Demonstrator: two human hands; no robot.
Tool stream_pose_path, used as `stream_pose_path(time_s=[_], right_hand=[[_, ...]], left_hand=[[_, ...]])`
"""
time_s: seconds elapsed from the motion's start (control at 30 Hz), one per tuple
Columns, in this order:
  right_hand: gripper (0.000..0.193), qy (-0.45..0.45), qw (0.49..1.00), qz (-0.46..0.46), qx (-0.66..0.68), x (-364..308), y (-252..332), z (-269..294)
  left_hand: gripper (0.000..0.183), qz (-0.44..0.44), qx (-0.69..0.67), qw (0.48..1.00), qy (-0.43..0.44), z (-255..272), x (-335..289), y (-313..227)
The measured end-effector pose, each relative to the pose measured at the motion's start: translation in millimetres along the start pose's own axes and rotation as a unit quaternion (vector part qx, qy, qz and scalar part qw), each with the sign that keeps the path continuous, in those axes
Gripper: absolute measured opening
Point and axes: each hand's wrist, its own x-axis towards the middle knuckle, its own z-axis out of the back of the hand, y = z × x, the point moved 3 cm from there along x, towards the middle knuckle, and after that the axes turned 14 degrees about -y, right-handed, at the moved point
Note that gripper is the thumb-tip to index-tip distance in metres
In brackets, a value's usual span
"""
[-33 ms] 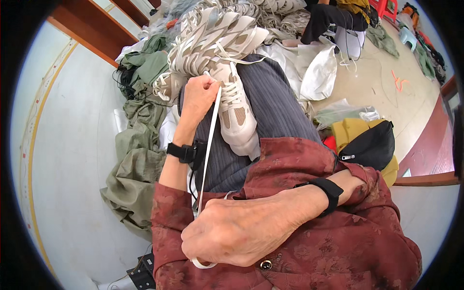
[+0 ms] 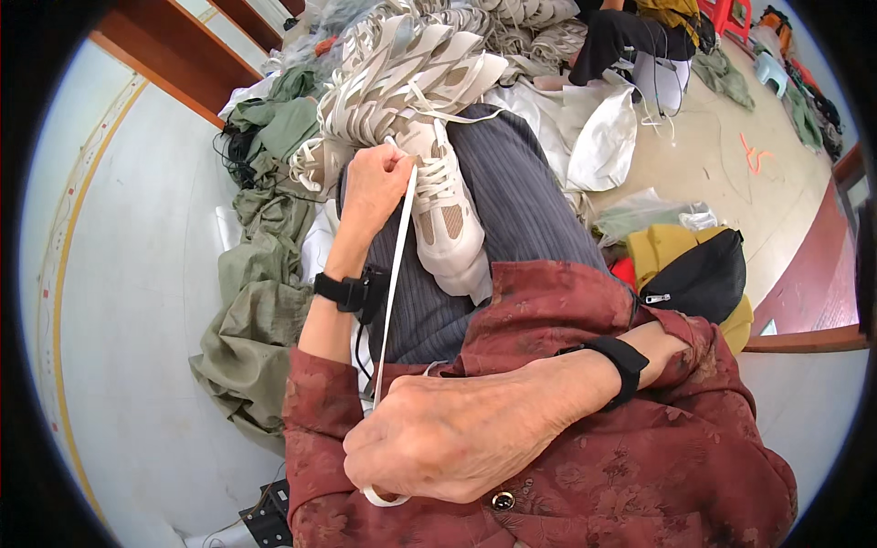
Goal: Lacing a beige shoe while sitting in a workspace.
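A beige and white shoe upper (image 2: pixel 449 242), partly laced, lies along my lap on dark striped trousers (image 2: pixel 516 173), its toe toward me. At its left edge my left hand (image 2: pixel 373 192) pinches a flat white shoelace (image 2: pixel 396 265) near the eyelets. The lace stretches taut down to my right hand (image 2: pixel 448 434), which is closed around it close to my body. A short loop of it sticks out below the right hand. The fingers of the right hand are mostly hidden beneath its back.
A large stack of similar shoe uppers (image 2: pixel 402 82) rises just beyond my knees. Olive cloth (image 2: pixel 256 338) is heaped at my left, and white sheeting (image 2: pixel 598 137) lies ahead. To my right sit a black pouch (image 2: pixel 703 274) and yellow cloth. Another person's dark-clothed leg (image 2: pixel 630 41) is at the far right.
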Motion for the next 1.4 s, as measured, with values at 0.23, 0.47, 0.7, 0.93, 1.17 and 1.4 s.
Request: stream_pose_path(time_s=[0.23,0.47,0.7,0.93,1.17,1.4], right_hand=[[0.012,0.056,0.995,-0.04,-0.079,-9,-16,-6],[0.011,0.107,0.969,-0.081,-0.205,-18,-35,-3],[0.017,-0.069,0.971,-0.059,-0.223,-28,-52,36],[0.012,-0.227,0.864,-0.08,-0.442,-22,-106,154],[0.006,-0.183,0.828,-0.033,-0.529,3,-154,183],[0.004,-0.045,0.777,-0.001,-0.628,13,-163,174]], left_hand=[[0.017,-0.123,0.094,0.985,-0.08,6,-11,-2],[0.017,-0.045,0.054,0.993,-0.096,-5,-1,1],[0.014,0.086,-0.065,0.994,-0.034,4,-6,0],[0.015,0.286,-0.302,0.902,0.114,30,-22,6],[0.014,0.27,-0.372,0.864,0.206,33,-39,-13],[0.018,0.166,-0.146,0.973,0.059,13,-45,-7]])
